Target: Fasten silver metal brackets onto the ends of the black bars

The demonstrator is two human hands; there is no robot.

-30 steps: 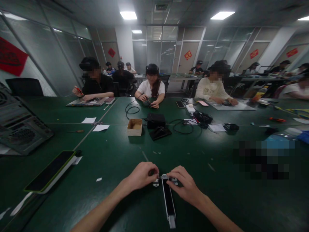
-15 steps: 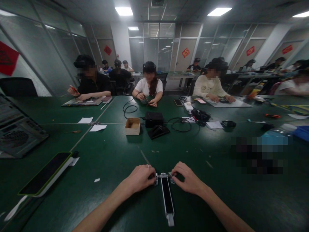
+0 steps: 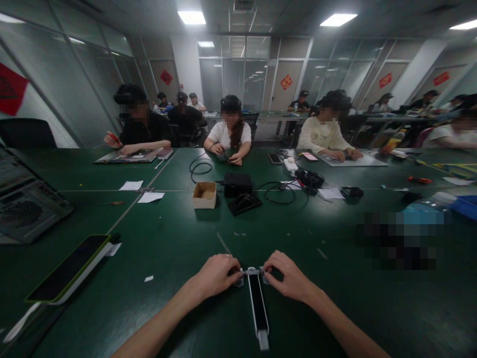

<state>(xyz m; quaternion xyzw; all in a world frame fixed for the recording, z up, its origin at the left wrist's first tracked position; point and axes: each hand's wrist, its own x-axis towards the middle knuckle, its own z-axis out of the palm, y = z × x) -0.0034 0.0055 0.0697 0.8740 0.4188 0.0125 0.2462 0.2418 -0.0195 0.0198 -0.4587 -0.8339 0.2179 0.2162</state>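
On the green table in front of me lies a narrow white-framed device with a long black face (image 3: 258, 303). A pale tab sticks out of its near end. Across its far end runs a short silvery crosspiece (image 3: 252, 271), with small metal or clear plastic pieces at both sides. My left hand (image 3: 219, 272) has thumb and fingers pinched on the crosspiece's left end. At the right end, my right hand (image 3: 285, 273) pinches in the same way. Fingertips hide much of both end pieces, so their exact kind cannot be made out.
A phone in a green-edged case (image 3: 70, 268) rests on a white stand at left, near a computer case (image 3: 33, 206). Ahead are a cardboard box (image 3: 204, 195), a black box (image 3: 237, 184) and cables (image 3: 309, 178). Several people work across the table.
Both hands keep their pinch on the crosspiece, with only very slight finger shifts. The device stays in place.
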